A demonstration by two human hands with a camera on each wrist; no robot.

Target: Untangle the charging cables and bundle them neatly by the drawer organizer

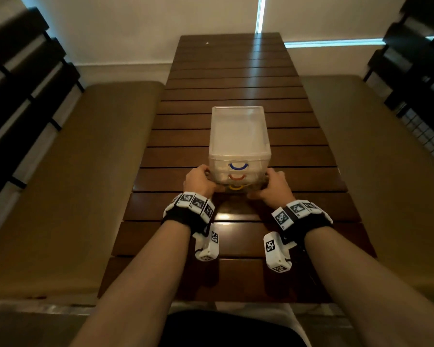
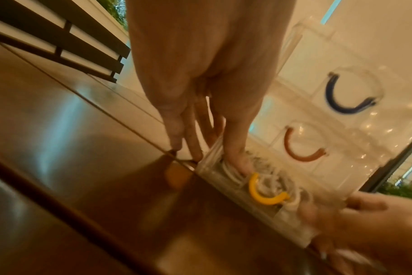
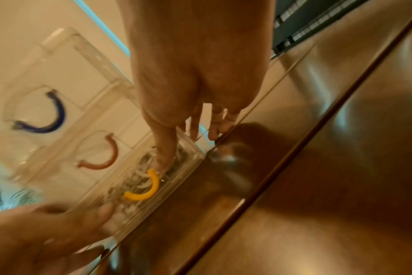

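A clear plastic drawer organizer (image 1: 238,136) stands on the table, with blue (image 1: 238,167), red (image 1: 237,178) and yellow (image 1: 235,188) handles on its three drawers. White cables (image 2: 270,184) lie tangled inside the bottom drawer, behind the yellow handle (image 3: 141,193). My left hand (image 1: 201,180) grips the organizer's lower left front corner, thumb on the drawer front and fingers along the side (image 2: 214,158). My right hand (image 1: 273,184) grips the lower right corner the same way (image 3: 188,150). All three drawers look closed.
The organizer stands on a dark slatted wooden table (image 1: 236,78) that runs away to a white wall. Tan cushioned benches (image 1: 73,184) (image 1: 376,171) flank it, with dark slatted backrests beyond them. The table's near edge is at my lap.
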